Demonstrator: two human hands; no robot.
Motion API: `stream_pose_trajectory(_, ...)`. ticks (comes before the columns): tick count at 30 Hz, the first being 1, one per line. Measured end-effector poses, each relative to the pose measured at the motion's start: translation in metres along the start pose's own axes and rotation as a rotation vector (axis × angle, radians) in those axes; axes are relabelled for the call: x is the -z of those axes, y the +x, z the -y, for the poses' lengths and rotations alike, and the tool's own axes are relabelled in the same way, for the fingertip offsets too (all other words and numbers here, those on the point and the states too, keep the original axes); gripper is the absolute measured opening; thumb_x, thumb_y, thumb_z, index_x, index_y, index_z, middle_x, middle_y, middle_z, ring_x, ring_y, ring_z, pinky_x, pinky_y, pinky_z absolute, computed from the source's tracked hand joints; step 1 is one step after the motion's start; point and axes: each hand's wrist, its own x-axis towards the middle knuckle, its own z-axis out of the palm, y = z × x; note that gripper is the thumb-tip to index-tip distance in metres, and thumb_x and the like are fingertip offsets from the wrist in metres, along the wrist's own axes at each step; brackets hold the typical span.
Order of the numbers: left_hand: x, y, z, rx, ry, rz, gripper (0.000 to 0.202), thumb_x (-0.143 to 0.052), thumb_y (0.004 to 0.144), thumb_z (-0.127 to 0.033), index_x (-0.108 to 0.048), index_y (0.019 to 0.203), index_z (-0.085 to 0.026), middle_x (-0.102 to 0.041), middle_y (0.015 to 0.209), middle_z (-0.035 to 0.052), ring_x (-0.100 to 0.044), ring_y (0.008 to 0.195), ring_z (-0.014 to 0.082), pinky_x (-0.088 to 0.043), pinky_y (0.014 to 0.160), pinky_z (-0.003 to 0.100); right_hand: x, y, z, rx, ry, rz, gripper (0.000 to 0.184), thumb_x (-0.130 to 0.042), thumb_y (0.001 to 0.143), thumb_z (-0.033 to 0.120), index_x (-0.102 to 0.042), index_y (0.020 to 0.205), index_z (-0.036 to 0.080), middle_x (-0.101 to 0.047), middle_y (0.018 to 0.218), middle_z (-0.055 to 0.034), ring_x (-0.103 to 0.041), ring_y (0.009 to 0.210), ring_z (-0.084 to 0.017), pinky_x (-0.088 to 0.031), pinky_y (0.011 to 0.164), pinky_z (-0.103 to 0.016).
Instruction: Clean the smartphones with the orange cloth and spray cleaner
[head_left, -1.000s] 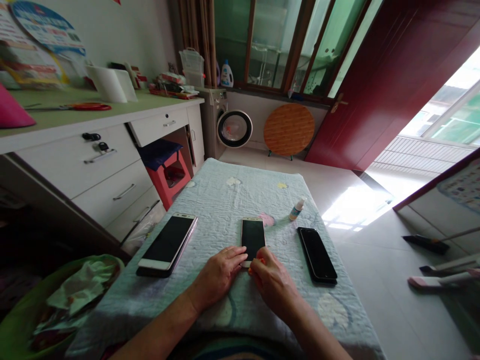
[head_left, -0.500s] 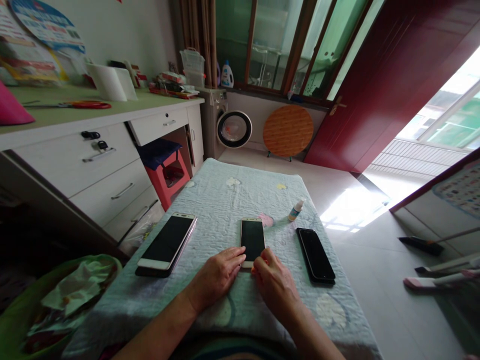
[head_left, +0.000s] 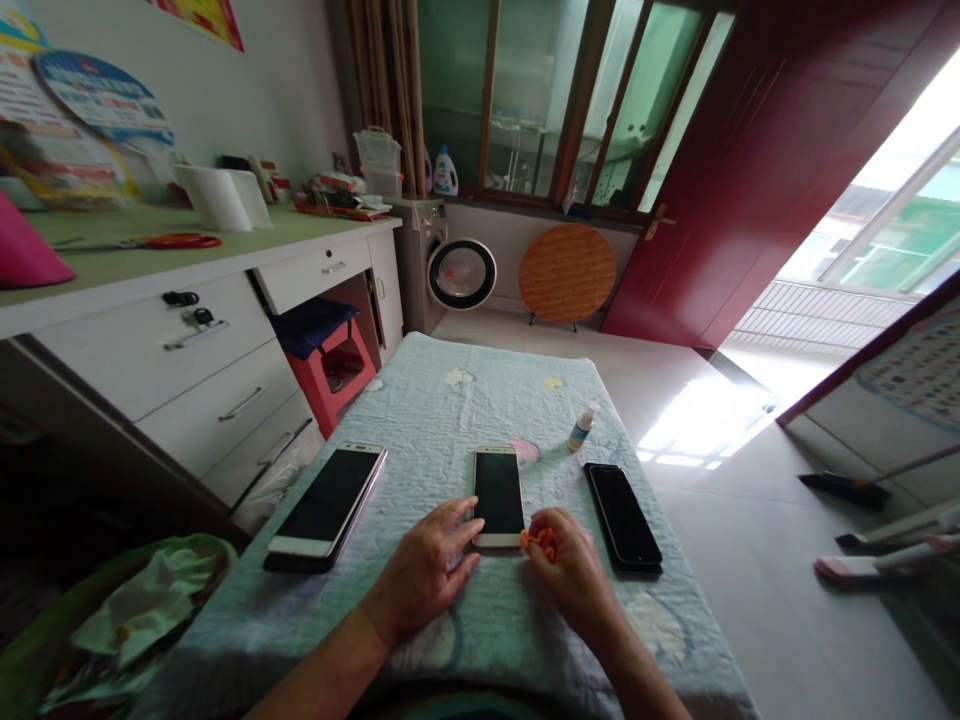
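The left hand [head_left: 424, 565] is open, fingers spread, with two fingertips at the left edge of the middle phone [head_left: 498, 495], seemingly to steady it. The right hand [head_left: 574, 568] is curled around a crumpled orange cloth [head_left: 540, 543], part of which pokes out by the phone's lower right corner; whether it touches the phone there, I cannot tell.

That phone lies flat, screen up and dark, its lower end towards the person, probably so that both hands can reach it. It sits between the two hands on the quilted worktop [head_left: 427, 420], whose soft cover likely spares the phones from scratches. To the left is a phone stack [head_left: 328, 500], a white-framed one uppermost; to the right, a black phone [head_left: 622, 517]. Both seem set aside to leave the middle free. A small bottle [head_left: 582, 429] stands upright beyond the black phone, probably within arm's reach.

The bottle has a coloured label, too small to read. I can make out no brand on the phones. Posters [head_left: 105, 100] on the far left wall carry print, but it is too blurred to read.
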Motion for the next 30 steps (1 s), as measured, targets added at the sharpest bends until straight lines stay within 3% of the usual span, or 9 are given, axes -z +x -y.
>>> stream_pose_trajectory(3,0.002,0.001,-0.003,0.015,0.069,-0.016,0.040,-0.062,0.085,-0.023,-0.061,0.125,-0.018,-0.062,0.130,0.0125,-0.056,0.123,0.0290,-0.047,0.105,0.049,-0.008,0.000,-0.002,-0.107,0.106,-0.020,0.005,-0.061,0.077,0.024,-0.060,0.076,0.020,-0.061,0.072,-0.0003,-0.055,0.067,-0.016,-0.041,0.063,-0.027)
stream_pose_trajectory(9,0.002,0.003,-0.004,0.022,0.105,0.028,0.041,-0.065,0.085,-0.029,-0.061,0.123,-0.015,-0.066,0.122,0.0136,-0.059,0.117,0.0306,-0.048,0.102,0.050,-0.013,0.004,0.004,-0.349,0.604,0.024,0.033,-0.072,0.069,0.047,-0.054,0.073,0.019,-0.050,0.058,0.0047,-0.041,0.049,-0.009,-0.032,0.046,-0.021)
stream_pose_trajectory(13,-0.001,0.001,-0.002,0.011,0.104,-0.003,0.044,-0.066,0.086,-0.039,-0.061,0.122,-0.015,-0.067,0.121,0.0140,-0.060,0.116,0.0315,-0.048,0.101,0.050,-0.011,0.004,0.011,-0.407,0.781,0.002,0.041,-0.078,0.063,0.050,-0.054,0.076,0.019,-0.057,0.066,0.0022,-0.038,0.047,-0.006,-0.027,0.042,-0.018)
stream_pose_trajectory(17,0.002,0.005,-0.004,0.019,0.087,-0.037,0.045,-0.062,0.087,-0.053,-0.064,0.114,-0.017,-0.068,0.113,0.0128,-0.062,0.109,0.0308,-0.051,0.097,0.047,-0.016,0.003,0.013,-0.355,0.860,-0.037,0.041,-0.079,0.064,0.049,-0.055,0.076,0.019,-0.066,0.096,-0.0062,-0.040,0.049,-0.005,-0.026,0.040,-0.018)
stream_pose_trajectory(21,0.008,0.016,-0.011,0.084,0.099,-0.014,0.045,-0.060,0.087,-0.057,-0.063,0.107,-0.017,-0.069,0.099,0.0116,-0.066,0.094,0.0302,-0.054,0.085,0.045,-0.021,0.006,0.021,-0.261,0.863,-0.052,0.035,-0.079,0.067,0.045,-0.056,0.075,0.019,-0.066,0.102,-0.0079,-0.051,0.060,-0.009,-0.037,0.047,-0.020)
stream_pose_trajectory(25,0.009,0.027,-0.019,0.146,0.153,0.013,0.046,-0.052,0.092,-0.041,-0.047,0.129,-0.014,-0.071,0.094,0.0108,-0.069,0.082,0.0284,-0.055,0.074,0.040,-0.025,0.009,0.038,-0.173,0.845,-0.006,0.030,-0.078,0.069,0.041,-0.058,0.076,0.019,-0.067,0.099,-0.0068,-0.054,0.065,-0.011,-0.043,0.055,-0.023)
stream_pose_trajectory(30,0.009,0.028,-0.023,0.279,0.127,0.081,0.050,-0.039,0.092,-0.022,-0.031,0.141,-0.012,-0.073,0.082,0.0084,-0.071,0.069,0.0240,-0.051,0.063,0.031,-0.032,0.008,0.041,-0.170,0.841,0.080,0.032,-0.076,0.071,0.046,-0.062,0.083,0.021,-0.064,0.084,-0.0031,-0.049,0.060,-0.011,-0.036,0.047,-0.020)
